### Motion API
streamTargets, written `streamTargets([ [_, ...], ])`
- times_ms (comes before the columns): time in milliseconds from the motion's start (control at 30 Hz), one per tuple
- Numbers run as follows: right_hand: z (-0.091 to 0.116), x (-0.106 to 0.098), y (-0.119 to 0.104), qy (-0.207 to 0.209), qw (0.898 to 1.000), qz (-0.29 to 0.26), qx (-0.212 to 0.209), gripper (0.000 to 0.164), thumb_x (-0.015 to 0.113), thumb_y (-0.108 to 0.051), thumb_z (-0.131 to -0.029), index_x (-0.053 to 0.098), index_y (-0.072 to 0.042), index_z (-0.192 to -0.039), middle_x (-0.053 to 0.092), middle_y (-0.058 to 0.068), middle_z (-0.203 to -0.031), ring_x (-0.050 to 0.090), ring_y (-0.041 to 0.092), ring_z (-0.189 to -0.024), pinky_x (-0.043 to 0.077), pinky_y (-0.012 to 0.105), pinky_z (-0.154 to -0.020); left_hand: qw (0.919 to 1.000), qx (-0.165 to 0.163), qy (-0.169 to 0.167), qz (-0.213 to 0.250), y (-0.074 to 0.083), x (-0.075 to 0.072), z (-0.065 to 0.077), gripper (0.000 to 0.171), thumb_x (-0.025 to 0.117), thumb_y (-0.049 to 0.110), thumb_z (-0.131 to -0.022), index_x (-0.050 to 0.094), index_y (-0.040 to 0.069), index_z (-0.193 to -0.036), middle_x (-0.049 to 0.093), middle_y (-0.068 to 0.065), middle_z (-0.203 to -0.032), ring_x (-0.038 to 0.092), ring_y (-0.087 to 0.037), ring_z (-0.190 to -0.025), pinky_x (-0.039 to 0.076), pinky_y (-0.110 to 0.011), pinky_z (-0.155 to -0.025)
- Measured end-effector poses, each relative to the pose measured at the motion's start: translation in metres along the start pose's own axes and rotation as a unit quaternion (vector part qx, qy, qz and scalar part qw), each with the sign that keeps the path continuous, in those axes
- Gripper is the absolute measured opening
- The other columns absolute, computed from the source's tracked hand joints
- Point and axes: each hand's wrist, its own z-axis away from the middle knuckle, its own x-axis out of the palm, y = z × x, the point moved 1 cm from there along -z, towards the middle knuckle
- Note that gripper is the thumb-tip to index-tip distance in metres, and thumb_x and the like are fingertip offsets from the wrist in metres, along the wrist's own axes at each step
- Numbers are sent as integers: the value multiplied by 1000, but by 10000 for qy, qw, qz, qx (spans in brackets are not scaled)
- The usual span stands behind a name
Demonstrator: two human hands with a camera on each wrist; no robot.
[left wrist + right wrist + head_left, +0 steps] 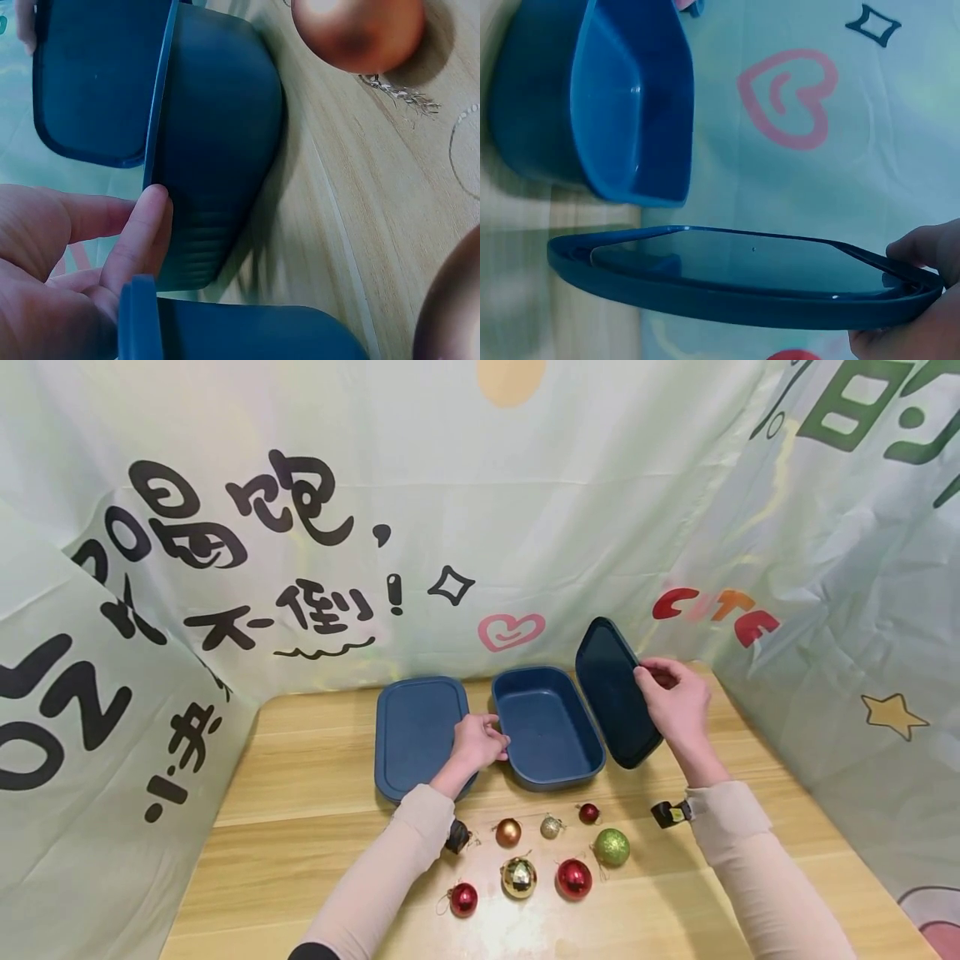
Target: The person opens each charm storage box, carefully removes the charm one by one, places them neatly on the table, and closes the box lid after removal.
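Observation:
A deep blue food container (551, 731) stands uncovered on the table, its inside bare. My left hand (480, 742) is at its left rim; in the left wrist view, the fingertips (154, 199) pinch the rim, one against the outer wall. My right hand (675, 697) grips a dark blue lid (617, 693) by its far right edge, thumb on one face. The lid is tilted nearly upright just right of the container, apart from it in the right wrist view. Left of the container sits a second blue container with its lid (422, 735) on, partly behind my left hand.
Several baubles lie in front of the containers: an orange one (507, 832), a gold one (518, 877), a red one (573, 879), a glittery green one (612, 847) and others. A printed cloth (420, 510) hangs behind and beside the wooden table (285, 810).

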Motion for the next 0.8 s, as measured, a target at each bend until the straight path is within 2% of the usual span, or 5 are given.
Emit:
streamTargets([
  [200, 7, 12, -11, -33, 9985, 10, -540, 25, 72, -21, -100, 78, -2, -116, 76, 19, -105, 56, -12, -77, 46, 6, -70, 10000, 18, -3, 40, 0, -1, 0, 53, 68, -3, -96, 60, 1, -148, 60, -2, -60, 77, -23, -64, 66, -44, -76],
  [467, 16, 24, -19, 10, 9952, -66, -975, 19, 73, -13, -98, 79, 0, -110, 75, 20, -102, 55, -12, -77, 44, 5, -70, 9999, 6, -54, 114, -1, 1, -1, 54, 69, -4, -95, 60, 0, -148, 73, -8, -74, 77, -18, -67, 66, -44, -75],
  [600, 20, 31, -21, 123, 9918, -58, -1273, 15, 74, -7, -96, 80, 2, -106, 74, 20, -99, 58, -5, -76, 44, 4, -70, 9997, -21, -116, 232, -1, 0, -1, 54, 69, -2, -96, 58, 0, -149, 62, -1, -67, 79, -26, -76, 66, -45, -77],
  [700, 23, 36, -22, 201, 9896, -37, -1423, 13, 73, -4, -95, 80, 3, -104, 74, 20, -97, 62, 10, -76, 44, 5, -69, 9994, 285, -80, -186, 2, -3, -1, 52, 70, 8, -99, 58, 0, -150, 56, 0, -64, 78, -28, -75, 66, -40, -72],
  [800, 27, 40, -25, 269, 9872, -30, -1574, 13, 73, -2, -94, 80, 4, -103, 73, 20, -96, 66, 24, -76, 43, 5, -68, 9923, 863, 130, -883, 11, -8, -1, 48, 69, 17, -102, 61, 2, -148, 67, -3, -75, 75, -26, -75, 62, -38, -74],
])
